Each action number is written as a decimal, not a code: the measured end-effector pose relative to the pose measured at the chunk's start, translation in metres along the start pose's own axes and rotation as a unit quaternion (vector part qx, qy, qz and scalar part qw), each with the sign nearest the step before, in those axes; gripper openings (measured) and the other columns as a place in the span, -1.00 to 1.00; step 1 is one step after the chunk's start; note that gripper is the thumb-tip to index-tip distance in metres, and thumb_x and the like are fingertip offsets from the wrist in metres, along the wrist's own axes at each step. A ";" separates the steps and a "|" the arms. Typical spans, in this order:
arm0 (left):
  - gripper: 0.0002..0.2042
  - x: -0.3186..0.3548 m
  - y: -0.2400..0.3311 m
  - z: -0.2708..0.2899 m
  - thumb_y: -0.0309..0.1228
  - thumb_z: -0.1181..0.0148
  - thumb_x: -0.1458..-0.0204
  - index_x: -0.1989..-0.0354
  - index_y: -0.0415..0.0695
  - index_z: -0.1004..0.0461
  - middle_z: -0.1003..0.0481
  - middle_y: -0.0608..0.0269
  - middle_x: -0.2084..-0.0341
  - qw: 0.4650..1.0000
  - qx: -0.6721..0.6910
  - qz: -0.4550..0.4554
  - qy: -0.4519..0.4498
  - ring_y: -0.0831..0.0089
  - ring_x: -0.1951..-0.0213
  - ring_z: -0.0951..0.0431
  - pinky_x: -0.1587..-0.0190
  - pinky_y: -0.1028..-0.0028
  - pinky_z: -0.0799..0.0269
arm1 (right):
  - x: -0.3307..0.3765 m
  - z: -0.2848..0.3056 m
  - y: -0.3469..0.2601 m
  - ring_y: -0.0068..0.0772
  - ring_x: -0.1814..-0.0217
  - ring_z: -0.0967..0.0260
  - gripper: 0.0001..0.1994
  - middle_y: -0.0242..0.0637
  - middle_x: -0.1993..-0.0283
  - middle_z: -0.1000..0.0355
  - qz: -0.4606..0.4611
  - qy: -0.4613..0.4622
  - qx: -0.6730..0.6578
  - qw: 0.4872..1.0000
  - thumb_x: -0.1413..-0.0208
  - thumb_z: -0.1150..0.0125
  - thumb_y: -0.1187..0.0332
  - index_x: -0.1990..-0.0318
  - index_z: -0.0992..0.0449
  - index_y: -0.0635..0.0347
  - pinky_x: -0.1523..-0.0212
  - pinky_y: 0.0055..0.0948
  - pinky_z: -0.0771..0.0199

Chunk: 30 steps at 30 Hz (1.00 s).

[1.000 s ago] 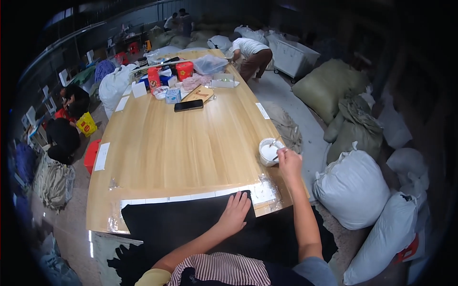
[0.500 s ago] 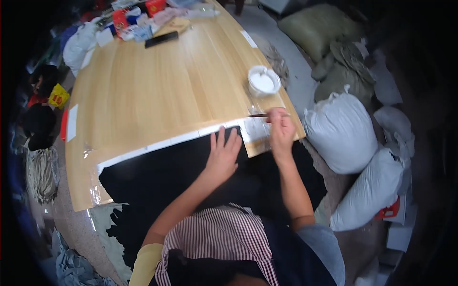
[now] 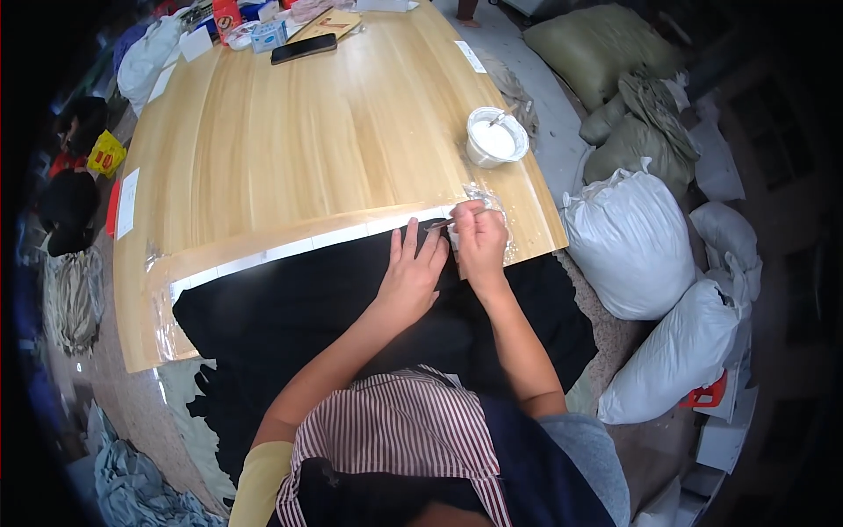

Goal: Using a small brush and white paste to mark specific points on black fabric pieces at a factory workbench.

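Left hand (image 3: 411,274) lies flat, fingers spread, on black cloth (image 3: 299,303) at its upper edge. Right hand (image 3: 481,235) pinches a thin tool (image 3: 439,225) near the table (image 3: 290,149) corner; bare wood beyond.

— What is the left hand (image 3: 413,274) doing?
— Lying flat, palm down, fingers spread forward.
— And the right hand (image 3: 481,239)?
— Curling just beside it, fingertips pinching together, forearm reaching forward.

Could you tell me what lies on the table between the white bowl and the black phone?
Only bare wooden tabletop shows between the white bowl and the black phone in the head view.
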<state>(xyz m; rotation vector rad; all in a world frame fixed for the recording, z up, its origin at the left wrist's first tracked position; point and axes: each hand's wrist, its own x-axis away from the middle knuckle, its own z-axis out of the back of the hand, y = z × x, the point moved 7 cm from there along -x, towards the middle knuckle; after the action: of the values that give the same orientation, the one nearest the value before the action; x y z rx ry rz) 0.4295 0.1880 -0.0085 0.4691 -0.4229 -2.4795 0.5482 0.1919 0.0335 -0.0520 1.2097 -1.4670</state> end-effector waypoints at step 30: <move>-0.49 0.003 -0.018 -0.052 -0.30 0.07 -0.13 -0.17 -0.44 -0.23 -0.17 -0.35 -0.27 0.990 -0.036 -0.035 0.129 -0.17 -0.37 -0.11 -0.36 -0.07 -0.02 | 0.005 -0.141 -0.126 -0.28 0.44 -0.42 -0.82 -0.30 0.50 -0.48 0.157 -0.223 -0.074 0.959 -0.25 -0.10 0.35 0.36 -0.53 0.22 0.24 -0.38 -0.31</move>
<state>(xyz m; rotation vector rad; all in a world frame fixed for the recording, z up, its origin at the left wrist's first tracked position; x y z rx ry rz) 0.4401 0.1900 -0.0630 0.7737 -0.2143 -2.4475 0.3683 0.2496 0.0503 -0.2677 0.9041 -1.0149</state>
